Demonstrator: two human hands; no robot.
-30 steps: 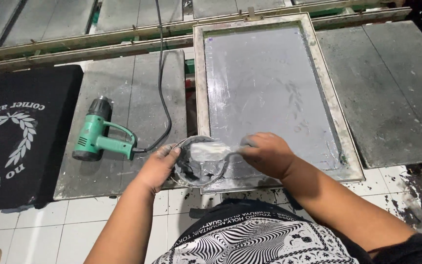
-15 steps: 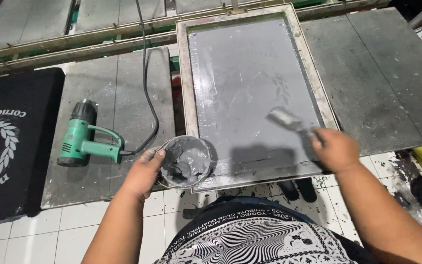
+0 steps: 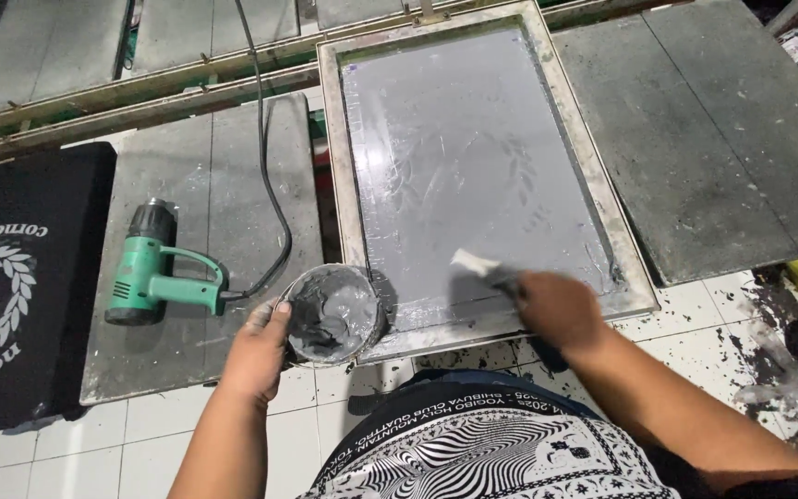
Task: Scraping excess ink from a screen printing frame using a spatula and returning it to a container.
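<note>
The ink cup [image 3: 332, 314] stands at the near left corner of the printing screen [image 3: 473, 157], with grey ink inside. The left hand [image 3: 256, 351] grips its rim. The right hand [image 3: 554, 310] is closed around a spatula [image 3: 484, 268], its white blade over the near part of the screen. A green heat gun [image 3: 150, 273] lies left of the cup on a grey board [image 3: 233, 166].

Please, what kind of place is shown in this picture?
Most likely a screen-printing workshop. A framed printing screen lies on the bench, the left hand holds a tub of grey ink, and a printed black shirt lies beside a green heat gun.
</note>
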